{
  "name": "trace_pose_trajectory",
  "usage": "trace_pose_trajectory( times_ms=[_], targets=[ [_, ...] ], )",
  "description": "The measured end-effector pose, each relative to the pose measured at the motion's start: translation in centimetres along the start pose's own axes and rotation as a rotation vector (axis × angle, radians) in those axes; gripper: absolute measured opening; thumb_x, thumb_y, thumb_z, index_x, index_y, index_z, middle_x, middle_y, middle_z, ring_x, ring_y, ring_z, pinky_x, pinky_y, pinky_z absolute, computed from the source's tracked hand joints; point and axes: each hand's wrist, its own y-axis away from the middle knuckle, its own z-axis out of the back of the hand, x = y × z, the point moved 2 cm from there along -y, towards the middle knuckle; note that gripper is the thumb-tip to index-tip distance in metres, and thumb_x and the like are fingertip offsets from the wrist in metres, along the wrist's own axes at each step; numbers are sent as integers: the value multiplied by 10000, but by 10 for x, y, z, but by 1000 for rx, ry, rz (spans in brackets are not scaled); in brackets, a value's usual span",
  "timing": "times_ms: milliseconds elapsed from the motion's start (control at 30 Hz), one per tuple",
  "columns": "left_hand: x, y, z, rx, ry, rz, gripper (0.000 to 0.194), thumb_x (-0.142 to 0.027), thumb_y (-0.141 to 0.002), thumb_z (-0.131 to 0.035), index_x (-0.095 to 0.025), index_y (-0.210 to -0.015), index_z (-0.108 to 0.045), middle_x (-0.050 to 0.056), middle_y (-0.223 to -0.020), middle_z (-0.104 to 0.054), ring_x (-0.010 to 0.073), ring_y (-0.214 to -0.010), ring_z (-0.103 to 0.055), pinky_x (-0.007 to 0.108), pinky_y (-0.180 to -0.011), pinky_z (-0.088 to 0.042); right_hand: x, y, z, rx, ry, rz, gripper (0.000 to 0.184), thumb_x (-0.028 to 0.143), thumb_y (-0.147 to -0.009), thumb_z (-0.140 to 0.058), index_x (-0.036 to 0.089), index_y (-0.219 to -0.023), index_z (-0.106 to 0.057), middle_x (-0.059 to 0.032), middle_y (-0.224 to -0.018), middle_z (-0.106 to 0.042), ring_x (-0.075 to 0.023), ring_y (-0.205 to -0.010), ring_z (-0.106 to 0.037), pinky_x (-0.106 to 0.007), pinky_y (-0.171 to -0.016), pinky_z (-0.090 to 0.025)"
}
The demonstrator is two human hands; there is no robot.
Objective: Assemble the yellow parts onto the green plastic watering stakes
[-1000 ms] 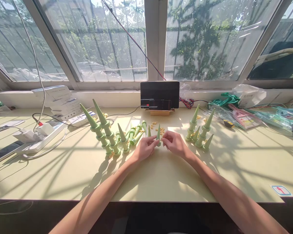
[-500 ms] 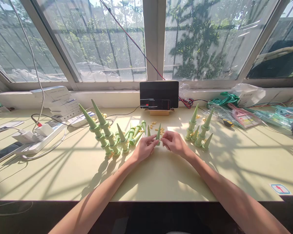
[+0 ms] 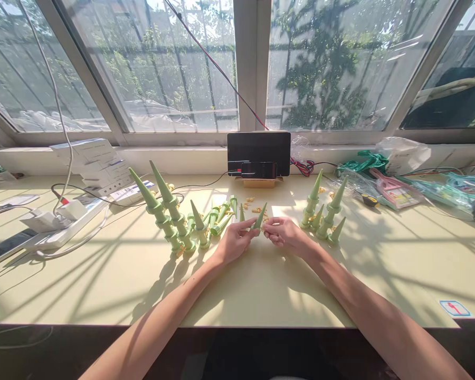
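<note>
Spike (image 3: 260, 217) in hand sits between the two hands, around the middle of the table (image 3: 257, 290), tip up and leaning to the right. The left hand (image 3: 236, 241) grips it low down, fingertips closed round the wide end. The right hand (image 3: 287, 235) is just to the right, thumb and fingers drawn together; whether they pinch something small, I cannot tell. Whether the spike's bottom touches the table is hidden too.

It looks like hard, smooth plastic, so I would expect it to be light and stiff, hardly giving under a squeeze. The sides taper, so a grip near the tip would probably slide off; the wide lower end seems the better hold, with the tip left free. The thin point may be the part most easily chipped.

Just left of it stands another spike (image 3: 241, 213), partly behind the left hand. Yellow pegs (image 3: 257, 210) lie loose on the far side; being so small, they likely need a fingertip pinch. Farther left are loose green parts (image 3: 221, 212) and the left stacks (image 3: 175, 212); the right stacks (image 3: 329, 215) stand beyond the right hand.
</note>
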Motion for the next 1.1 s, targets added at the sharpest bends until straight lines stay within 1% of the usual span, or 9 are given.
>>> trace_pose_trajectory(
  times_ms=[267,400,467,533,633,733,833,967,1100],
  targets=[
    [-3,1,0,6,-5,-11,610,-457,-887,-605,-99,-1380,-588,-81,-496,-306,72,-471,-228,214,-435,-223,-1,-1,-1,-14,-1,-8,417,455,-630,-847,159,-675,-557,-5,-622,-578,-49,-476,-365,-219,-434,-226],
    [-4,1,0,10,-46,-49,574,-463,-895,-592,-122,-1356,-614,-57,-541,-442,62,-466,-227,217,-432,-183,-1,-1,-3,-41,95,69,386,475,-676,-792,182,-664,-540,4,-589,-572,-69,-459,-386,-224,-415,-271],
    [-3,0,0,-2,-72,-55,568,-476,-892,-592,-127,-1338,-630,-25,-608,-570,66,-463,-308,214,-438,-239,-1,-1,-4,-48,181,137,344,465,-726,-742,196,-671,-535,5,-586,-582,-80,-442,-398,-236,-411,-309],
    [0,-1,1,-35,-99,-47,581,-490,-877,-607,-118,-1322,-640,20,-714,-684,91,-505,-445,217,-478,-344,0,0,-4,-64,287,205,286,434,-781,-683,208,-687,-534,8,-591,-591,-89,-427,-410,-246,-408,-331],
    [2,-2,2,-81,-128,-23,603,-502,-863,-626,-96,-1309,-641,78,-844,-761,151,-649,-602,238,-579,-458,0,1,-5,-111,443,301,215,367,-833,-615,218,-701,-532,16,-582,-587,-100,-426,-430,-251,-422,-340],
    [1,-1,2,-48,-129,-6,553,-511,-877,-607,-90,-1226,-685,91,-847,-771,159,-656,-621,240,-574,-464,2,1,-6,-136,556,391,196,320,-860,-574,218,-697,-535,15,-586,-590,-110,-460,-456,-256,-469,-362],
    [-1,-1,2,-27,-123,-3,526,-519,-884,-598,-93,-1172,-709,91,-838,-770,149,-628,-614,233,-546,-449,3,2,-7,-143,620,429,201,292,-873,-551,215,-687,-537,12,-600,-597,-114,-492,-465,-259,-507,-371],
    [-2,-1,3,-64,-119,-9,561,-507,-867,-624,-105,-1254,-677,73,-791,-762,157,-634,-624,237,-548,-458,2,1,-6,-145,621,429,205,298,-866,-557,215,-679,-540,15,-589,-591,-117,-497,-467,-257,-507,-365],
    [-3,-1,3,-80,-109,-38,552,-492,-851,-647,-118,-1255,-686,45,-697,-736,152,-611,-611,239,-556,-465,1,0,-4,-124,552,381,210,324,-848,-586,216,-674,-542,20,-557,-567,-110,-461,-450,-248,-461,-342]
  ],
)
